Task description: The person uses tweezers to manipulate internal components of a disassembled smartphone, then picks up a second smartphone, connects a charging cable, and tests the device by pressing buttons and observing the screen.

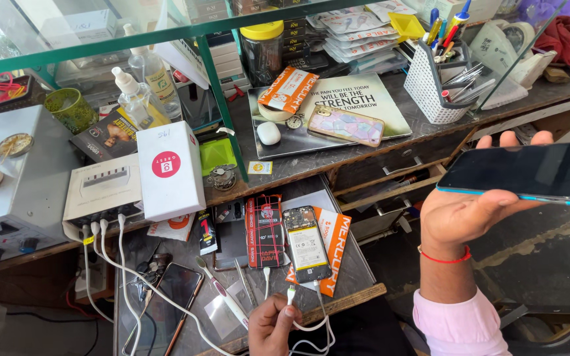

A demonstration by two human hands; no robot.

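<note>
My right hand is raised palm-up on the right and holds a dark-screened phone flat by its left end; a red thread sits on the wrist. At the bottom centre, my left hand pinches a white charging cable near its plug. Just above it, an opened phone with its back off and battery showing lies on an orange packet on the pull-out shelf. The cable's plug end points at the opened phone's lower edge.
A white box with a red circle and a white multi-port charger with several cables stand at left. Another dark phone and a toothbrush lie on the shelf. Behind are a patterned-case phone, a pen basket and bottles.
</note>
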